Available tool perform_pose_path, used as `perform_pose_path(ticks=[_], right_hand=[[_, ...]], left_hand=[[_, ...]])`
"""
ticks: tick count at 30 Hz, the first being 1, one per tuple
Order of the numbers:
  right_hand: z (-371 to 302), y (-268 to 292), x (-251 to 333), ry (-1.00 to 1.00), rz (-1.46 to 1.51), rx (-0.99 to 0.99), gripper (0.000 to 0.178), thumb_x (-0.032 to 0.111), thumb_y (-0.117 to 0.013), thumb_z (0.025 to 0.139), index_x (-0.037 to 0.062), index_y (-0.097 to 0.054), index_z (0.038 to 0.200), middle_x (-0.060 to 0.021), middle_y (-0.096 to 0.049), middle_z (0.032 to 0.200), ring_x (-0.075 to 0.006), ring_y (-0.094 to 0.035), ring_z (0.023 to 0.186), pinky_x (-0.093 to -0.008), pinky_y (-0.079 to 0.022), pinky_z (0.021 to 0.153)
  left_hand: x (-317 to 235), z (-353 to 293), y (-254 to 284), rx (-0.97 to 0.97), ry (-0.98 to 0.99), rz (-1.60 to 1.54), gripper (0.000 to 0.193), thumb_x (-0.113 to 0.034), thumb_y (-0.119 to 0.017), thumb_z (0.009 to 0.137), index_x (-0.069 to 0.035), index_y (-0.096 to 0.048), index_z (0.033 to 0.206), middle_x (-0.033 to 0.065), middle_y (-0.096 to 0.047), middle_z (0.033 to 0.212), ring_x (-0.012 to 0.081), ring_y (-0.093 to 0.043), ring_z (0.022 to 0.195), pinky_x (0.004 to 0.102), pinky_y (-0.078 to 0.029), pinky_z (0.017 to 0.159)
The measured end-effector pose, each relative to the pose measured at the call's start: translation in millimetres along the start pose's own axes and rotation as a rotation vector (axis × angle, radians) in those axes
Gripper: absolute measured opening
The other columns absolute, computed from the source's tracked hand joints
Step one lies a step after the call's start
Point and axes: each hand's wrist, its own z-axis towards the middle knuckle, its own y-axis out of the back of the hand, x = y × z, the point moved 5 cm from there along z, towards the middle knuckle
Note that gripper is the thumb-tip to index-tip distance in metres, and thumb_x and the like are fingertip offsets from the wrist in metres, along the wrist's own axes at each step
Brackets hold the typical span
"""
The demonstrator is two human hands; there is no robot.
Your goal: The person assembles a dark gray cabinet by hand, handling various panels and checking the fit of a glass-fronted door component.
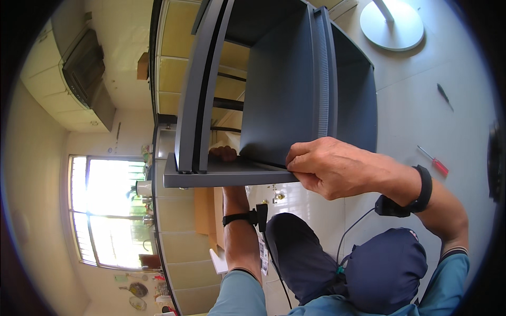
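Observation:
A dark grey cabinet point(279, 89) with open compartments stands in front of me. Across its near end runs a long grey panel point(232, 180). My right hand point(337, 164) is closed on this panel's right part, thumb below the edge and fingers bent on top. My left forearm passes under the panel, and my left hand point(223, 153) shows beyond it, fingers curled at the panel's far side. The panel hides part of that hand. Each wrist wears a black strap with a small device and a cable.
A red-handled screwdriver point(440, 167) and a dark slim tool point(444, 95) lie on the tiled floor at right. A round white base point(392, 25) stands far right. Small brass-coloured hardware point(279, 196) lies near my knee, cardboard point(204, 210) left of my forearm. Kitchen cupboards line the left.

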Motion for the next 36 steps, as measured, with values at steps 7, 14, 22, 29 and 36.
perform_pose_path(ticks=[7,14,22,29,36], right_hand=[[-4,0,-7,0.016,0.101,-0.04,0.007,-0.002,-0.057,0.078,-0.0061,-0.06,0.074,-0.0181,-0.059,0.085,-0.0383,-0.059,0.076,-0.0431,-0.048,0.071],[-1,4,-8,0.046,0.007,0.034,0.016,-0.003,-0.062,0.077,-0.0093,-0.066,0.092,-0.019,-0.064,0.098,-0.0338,-0.066,0.078,-0.0369,-0.055,0.07],[5,9,-13,0.155,0.011,0.115,0.016,-0.002,-0.066,0.074,-0.009,-0.067,0.088,-0.017,-0.065,0.092,-0.0297,-0.067,0.073,-0.0352,-0.056,0.066],[7,3,-20,0.178,0.071,0.06,0.015,-0.005,-0.069,0.071,-0.0111,-0.064,0.085,-0.0181,-0.062,0.084,-0.0261,-0.066,0.065,-0.0326,-0.057,0.054],[9,-4,-25,0.068,0.087,0.168,0.018,-0.006,-0.069,0.068,-0.0112,-0.063,0.084,-0.0183,-0.06,0.084,-0.0259,-0.066,0.064,-0.0318,-0.057,0.055]], left_hand=[[3,2,1,-0.006,0.062,0.019,0.041,-0.035,-0.031,0.102,-0.007,-0.057,0.088,0.008,-0.05,0.071,0.0196,-0.041,0.067,0.0336,-0.036,0.06],[-1,-1,13,0.11,0.187,-0.061,0.033,-0.035,-0.042,0.1,-0.006,-0.055,0.108,0.0082,-0.056,0.087,0.0201,-0.053,0.079,0.0335,-0.046,0.068],[-3,-18,18,-0.026,0.226,0.021,0.034,-0.036,-0.042,0.099,-0.005,-0.055,0.11,0.0084,-0.056,0.09,0.0208,-0.054,0.082,0.0341,-0.046,0.07],[-5,-29,22,-0.087,0.262,0.067,0.035,-0.036,-0.043,0.099,-0.005,-0.054,0.111,0.0086,-0.056,0.092,0.0214,-0.054,0.084,0.0347,-0.047,0.072],[-8,-37,24,-0.118,0.266,0.104,0.036,-0.037,-0.043,0.099,-0.005,-0.054,0.112,0.0088,-0.056,0.095,0.022,-0.054,0.087,0.0353,-0.047,0.074]])
